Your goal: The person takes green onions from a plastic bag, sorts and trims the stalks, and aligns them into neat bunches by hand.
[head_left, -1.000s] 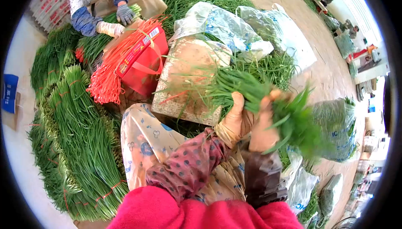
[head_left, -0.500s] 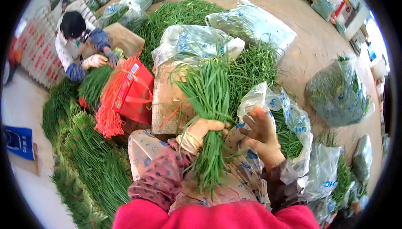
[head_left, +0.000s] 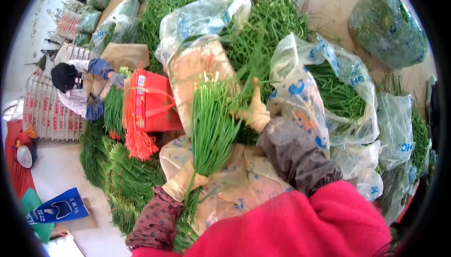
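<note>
So the right hand (head_left: pixel 256 113) has moved from beside the left hand (head_left: pixel 181 182) to above it, near the bunch's pale ends. Left's closed round the green bunch (head_left: pixel 211 130); too slack and the stems above could splay. Can't tell if the right's pinching strands; leaves below the grip are hard to make out.

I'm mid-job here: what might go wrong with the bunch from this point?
The left hand grips the bunch of long green stalks only towards its leafy end, so the pale tips could splay or slip. Loose green stalks lie just beyond the right hand and might get mixed in. A sideways swing could catch the orange-red plastic strands nearby.
</note>
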The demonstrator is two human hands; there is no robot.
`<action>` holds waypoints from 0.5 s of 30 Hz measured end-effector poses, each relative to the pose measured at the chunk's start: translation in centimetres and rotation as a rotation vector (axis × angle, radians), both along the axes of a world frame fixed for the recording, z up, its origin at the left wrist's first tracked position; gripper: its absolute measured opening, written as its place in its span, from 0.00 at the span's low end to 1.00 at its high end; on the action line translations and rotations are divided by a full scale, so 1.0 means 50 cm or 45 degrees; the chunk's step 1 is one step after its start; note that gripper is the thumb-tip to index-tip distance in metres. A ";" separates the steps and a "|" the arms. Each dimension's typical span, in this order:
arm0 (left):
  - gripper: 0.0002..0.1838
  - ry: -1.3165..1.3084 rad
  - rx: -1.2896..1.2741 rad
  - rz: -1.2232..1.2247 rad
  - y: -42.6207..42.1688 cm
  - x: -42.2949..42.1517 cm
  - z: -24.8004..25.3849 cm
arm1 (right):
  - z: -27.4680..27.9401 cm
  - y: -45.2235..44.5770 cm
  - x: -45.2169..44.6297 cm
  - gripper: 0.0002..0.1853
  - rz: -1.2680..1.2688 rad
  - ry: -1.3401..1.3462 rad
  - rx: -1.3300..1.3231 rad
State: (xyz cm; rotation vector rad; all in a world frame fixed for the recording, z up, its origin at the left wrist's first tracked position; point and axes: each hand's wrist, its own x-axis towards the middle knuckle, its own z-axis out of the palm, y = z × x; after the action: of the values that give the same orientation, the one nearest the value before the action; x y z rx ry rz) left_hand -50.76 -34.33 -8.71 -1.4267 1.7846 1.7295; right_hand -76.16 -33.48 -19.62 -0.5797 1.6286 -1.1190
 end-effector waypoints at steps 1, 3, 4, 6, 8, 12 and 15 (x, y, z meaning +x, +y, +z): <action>0.25 0.095 -0.326 -0.398 0.005 0.029 -0.032 | -0.008 -0.007 -0.002 0.70 0.143 0.117 0.041; 0.25 0.360 -1.038 -1.146 0.012 0.046 -0.053 | -0.015 -0.006 0.019 0.71 0.307 0.311 -0.243; 0.25 0.356 -1.016 -1.147 0.024 0.049 -0.045 | 0.006 0.007 0.028 0.69 0.364 0.328 -0.217; 0.17 0.242 0.068 -0.137 0.046 0.048 -0.014 | -0.007 0.012 0.064 0.58 0.229 0.510 -0.427; 0.15 0.028 0.320 0.068 0.051 0.041 0.018 | -0.017 -0.003 0.073 0.43 0.330 0.401 -0.180; 0.19 -0.018 0.461 -0.009 0.060 0.051 0.049 | -0.083 -0.015 0.045 0.20 0.162 0.328 0.105; 0.25 0.016 0.456 0.027 0.067 0.074 0.060 | -0.160 -0.037 0.018 0.22 -0.060 0.376 0.320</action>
State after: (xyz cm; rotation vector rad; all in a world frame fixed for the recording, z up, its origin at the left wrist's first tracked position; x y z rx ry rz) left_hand -47.08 -30.98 -5.72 -1.2862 1.3774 1.9503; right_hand -75.26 -35.32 -27.63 -0.5620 2.0112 -0.8726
